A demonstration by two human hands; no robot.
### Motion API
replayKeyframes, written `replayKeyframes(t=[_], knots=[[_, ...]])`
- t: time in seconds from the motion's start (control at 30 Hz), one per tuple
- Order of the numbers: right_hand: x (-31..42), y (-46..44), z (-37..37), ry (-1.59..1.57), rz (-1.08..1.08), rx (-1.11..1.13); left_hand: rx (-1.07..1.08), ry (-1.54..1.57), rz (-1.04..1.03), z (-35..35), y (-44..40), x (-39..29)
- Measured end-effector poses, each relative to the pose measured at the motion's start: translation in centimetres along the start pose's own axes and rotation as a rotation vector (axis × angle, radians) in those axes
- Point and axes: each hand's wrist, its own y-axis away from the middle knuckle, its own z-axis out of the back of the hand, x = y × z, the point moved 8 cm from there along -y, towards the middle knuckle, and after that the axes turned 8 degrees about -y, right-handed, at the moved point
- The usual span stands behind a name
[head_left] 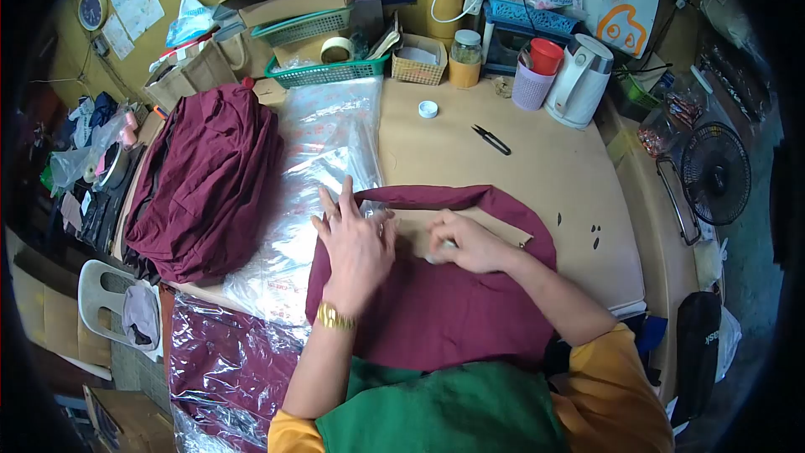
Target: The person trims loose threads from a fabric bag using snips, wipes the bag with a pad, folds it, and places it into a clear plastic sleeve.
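A maroon fabric piece (453, 310) is spread in front of me on the table, its far edge folded into a curved band. On it lies a tan cardboard piece (499, 226) with a small hole near its right corner. My left hand (356, 239), a gold watch at its wrist, lies over the left part of the fabric with its fingers spread. Close by, my right hand (470, 242) is closed, slightly blurred, on a small whitish piece (444, 250) low over the cardboard's near side. Exactly what that piece is cannot be made out.
Stacked maroon garments (205, 184) lie at left beside clear plastic bags (327, 143). Black thread snips (491, 139) and a small white lid (428, 109) rest beyond the fabric. Baskets (327, 74), a jar (465, 59) and a white kettle (580, 80) line the back.
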Motion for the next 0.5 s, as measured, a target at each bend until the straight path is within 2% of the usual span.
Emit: replayKeyframes(t=[0.07,0.1,0.13,0.17,0.2,0.23,0.3,0.33,0.37,0.43,0.5], knots=[[-2.7,-2.3,-0.3,-0.565,-0.194,-0.100,0.033,0.064,0.028,-3.2,-2.0,1.0],[-3.6,-3.0,-0.4,-0.565,-0.187,-0.102,0.075,0.131,0.060,-4.7,-2.5,1.5],[-4.7,-3.5,-0.1,-0.813,-0.210,-0.186,0.069,0.127,0.058,-5.5,-2.6,1.6],[-5.8,-3.8,0.0,-1.060,-0.232,-0.268,-0.040,0.159,0.062,-5.4,-2.7,2.0],[-4.6,-3.8,1.3,-1.104,-0.094,-0.347,-0.148,0.190,0.065,-4.5,-2.8,2.1],[-4.1,-3.8,1.8,-1.106,-0.088,-0.346,-0.151,0.185,0.064,-4.4,-2.5,2.1],[-1.2,-2.9,5.6,-1.191,0.271,-0.496,-0.134,0.140,0.004,-4.2,-1.7,1.2],[-0.2,-2.5,6.7,-1.182,0.307,-0.516,-0.161,0.247,-0.032,-3.2,-1.3,0.3],[0.4,-2.2,7.8,-1.172,0.343,-0.539,-0.041,0.297,0.025,-3.3,-0.7,-0.5],[0.1,-2.4,9.7,-1.103,0.332,-0.576,-0.031,0.618,-0.133,-2.3,1.4,-3.1],[-1.0,-2.7,10.7,-0.935,0.186,-0.626,0.141,0.833,-0.137,-2.9,3.3,-4.7]])
